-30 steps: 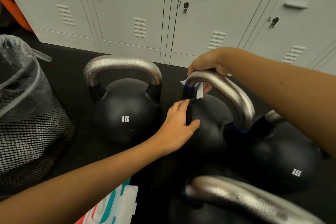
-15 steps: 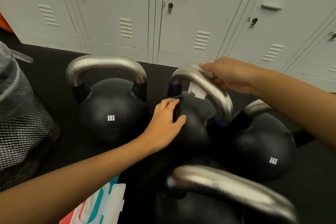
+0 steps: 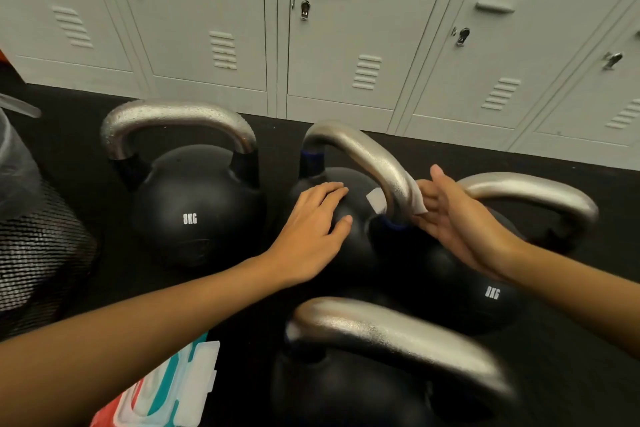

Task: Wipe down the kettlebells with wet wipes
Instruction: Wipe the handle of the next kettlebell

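Several black 8KG kettlebells with silver handles stand on the dark floor. My left hand rests on the round body of the middle kettlebell, fingers fairly straight. My right hand holds a white wet wipe wrapped round the lower right leg of that kettlebell's handle, thumb pointing up. A corner of the wipe shows on the inner side of the handle. Another kettlebell stands to the left, one to the right behind my right hand, and one handle is close below.
A black mesh bin lined with a plastic bag stands at the left edge. A wet wipes packet with a white flip lid lies on the floor by my left forearm. Grey lockers line the back.
My right hand has slid the wipe from the top of the middle handle down its right leg. My left hand has stayed on the body.
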Available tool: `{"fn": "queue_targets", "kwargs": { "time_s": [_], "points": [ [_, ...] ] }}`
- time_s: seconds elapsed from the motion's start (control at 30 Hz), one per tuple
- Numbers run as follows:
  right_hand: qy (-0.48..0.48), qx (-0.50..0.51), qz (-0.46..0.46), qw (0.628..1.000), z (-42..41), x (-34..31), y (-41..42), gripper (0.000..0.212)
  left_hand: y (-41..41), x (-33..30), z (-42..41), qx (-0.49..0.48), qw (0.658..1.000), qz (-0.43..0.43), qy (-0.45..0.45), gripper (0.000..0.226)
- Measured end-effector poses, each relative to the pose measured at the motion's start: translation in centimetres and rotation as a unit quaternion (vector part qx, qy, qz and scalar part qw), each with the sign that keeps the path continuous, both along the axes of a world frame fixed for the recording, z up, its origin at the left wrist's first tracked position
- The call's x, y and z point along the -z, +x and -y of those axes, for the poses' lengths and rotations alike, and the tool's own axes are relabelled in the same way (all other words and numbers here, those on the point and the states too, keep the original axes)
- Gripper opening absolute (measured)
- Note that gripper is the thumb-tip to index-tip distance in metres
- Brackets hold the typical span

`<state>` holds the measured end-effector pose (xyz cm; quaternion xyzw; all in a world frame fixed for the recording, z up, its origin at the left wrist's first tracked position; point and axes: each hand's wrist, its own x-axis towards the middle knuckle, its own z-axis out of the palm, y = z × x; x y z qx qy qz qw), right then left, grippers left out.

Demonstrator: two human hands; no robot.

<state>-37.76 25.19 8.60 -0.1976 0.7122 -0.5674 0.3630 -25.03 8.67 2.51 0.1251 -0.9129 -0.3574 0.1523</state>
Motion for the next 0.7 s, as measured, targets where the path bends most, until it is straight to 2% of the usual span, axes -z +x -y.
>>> {"fn": "queue_targets", "kwargs": {
  "time_s": [0.17,0.3,0.47,0.6,0.7],
  "points": [
    [0.020,-0.003,0.012,1.000,2.3,2.4,-0.2,0.067,0.1,0.1,0.1,-0.001,1.000,-0.007,-0.012,0.048],
    [0.001,0.006,0.011,1.000,1.6,2.8,0.4,0.063,0.2,0.3,0.2,0.007,1.000,-0.008,-0.023,0.049],
    [-0.046,0.020,0.056,0.997,-2.2,4.1,2.1,0.061,0.2,0.5,0.4,0.013,1.000,-0.008,-0.026,0.049],
    [-0.007,0.049,0.101,0.994,-3.4,4.3,3.0,0.072,0.1,0.6,0.4,0.014,0.999,-0.008,-0.032,0.049],
    [0.001,0.050,0.084,0.995,-3.1,3.6,3.5,0.069,0.2,0.5,0.4,0.015,0.999,-0.009,-0.034,0.049]
  ]
}}
